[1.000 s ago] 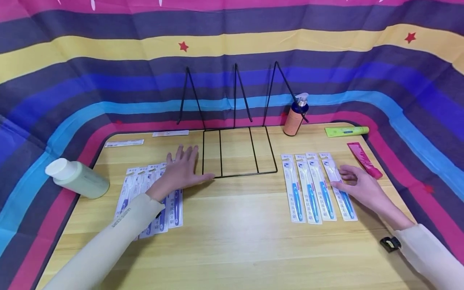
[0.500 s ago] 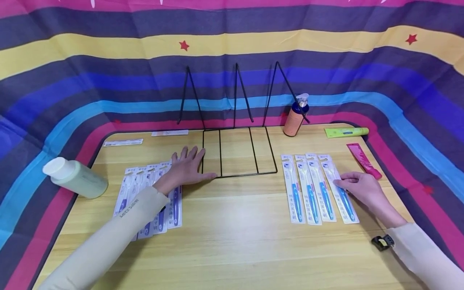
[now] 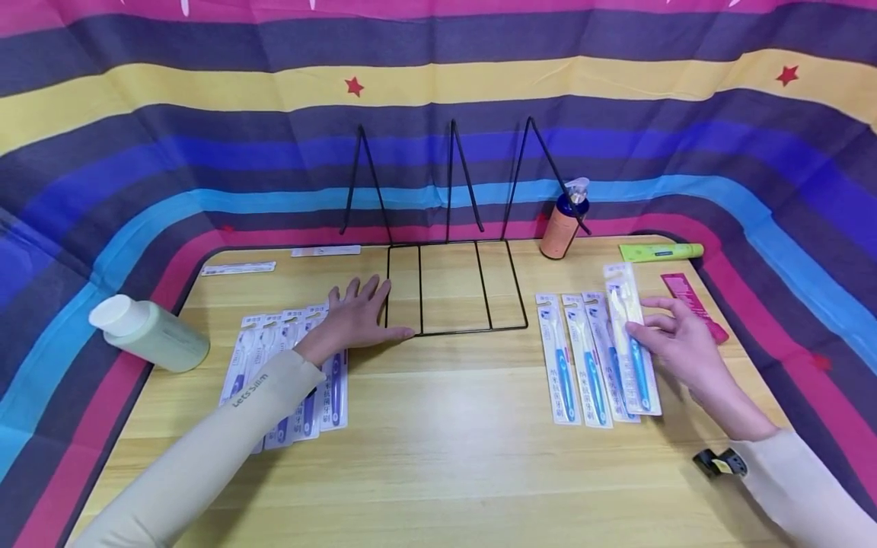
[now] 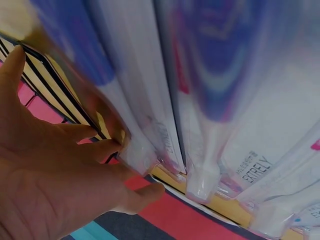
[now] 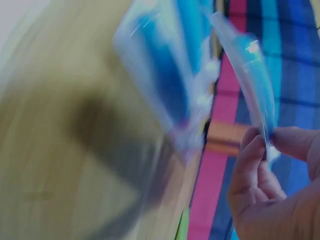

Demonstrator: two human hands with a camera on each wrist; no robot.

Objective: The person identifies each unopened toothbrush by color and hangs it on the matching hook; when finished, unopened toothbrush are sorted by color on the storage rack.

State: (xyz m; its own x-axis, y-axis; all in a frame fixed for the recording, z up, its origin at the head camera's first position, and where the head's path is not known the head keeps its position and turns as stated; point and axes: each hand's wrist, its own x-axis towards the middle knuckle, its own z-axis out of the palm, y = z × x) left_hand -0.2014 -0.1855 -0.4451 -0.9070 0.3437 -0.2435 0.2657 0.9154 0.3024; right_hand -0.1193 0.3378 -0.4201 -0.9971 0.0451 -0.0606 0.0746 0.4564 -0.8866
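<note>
While the left hand [image 3: 356, 320] lies flat with straight fingers over the purple toothbrush packs [image 3: 301, 380] beside the wire rack [image 3: 455, 285], one blue toothbrush pack [image 3: 632, 342] is pinched along its right edge by the right hand [image 3: 678, 346] and tilted up off the worktop [image 3: 445, 449], above the three packs left in the row [image 3: 578, 358]. The card is judged light and bendy (the blister glossy, likely slippery), so it is best held at the stiffer edge.

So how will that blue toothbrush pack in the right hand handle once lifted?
The toothbrush pack, pinched at one edge by the right hand, probably stays fairly stiff. It looks light. Its glossy plastic may slip in a loose grip.
</note>
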